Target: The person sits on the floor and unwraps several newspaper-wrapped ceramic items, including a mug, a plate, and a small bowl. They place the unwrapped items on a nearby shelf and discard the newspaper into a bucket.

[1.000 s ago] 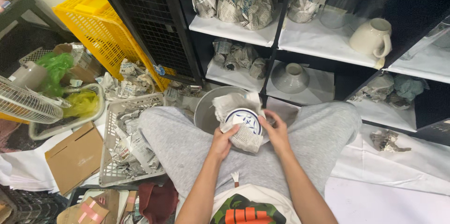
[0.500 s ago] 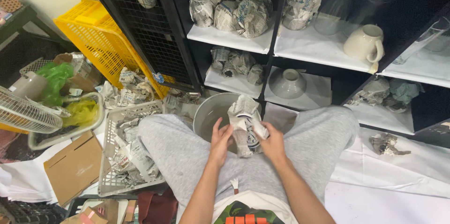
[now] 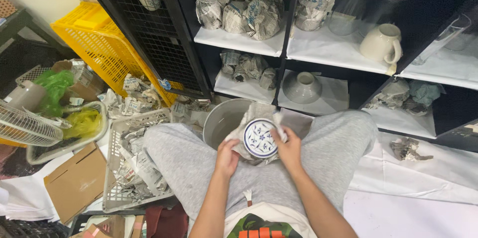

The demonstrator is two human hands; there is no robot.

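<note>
Both hands hold a small round dish with a blue flower pattern, nested in crumpled newspaper, over the lap between the grey-trousered knees. The left hand grips the paper at the dish's left edge, its fingers curled shut on the wrap. The right hand cups the right edge, its fingers clamped on dish and paper together.

Just behind the dish, touching the paper, stands one grey metal bucket, partly hidden by the bundle. Beyond it rises a black shelf unit with white boards. On the upper left board sit about four newspaper-wrapped bundles; on the board under them lie roughly three smaller wrapped pieces. One grey bowl stands upside down in the lower middle compartment. One cream mug stands on the upper right board, near a clear glass vessel.

To the left lie one grey plastic basket filled with crumpled newspaper, one yellow crate leaning by a black wire rack, one white fan, a cardboard piece and two green-and-yellow plastic bags. One loose paper scrap lies on the white sheet at the right, well apart from the hands.
</note>
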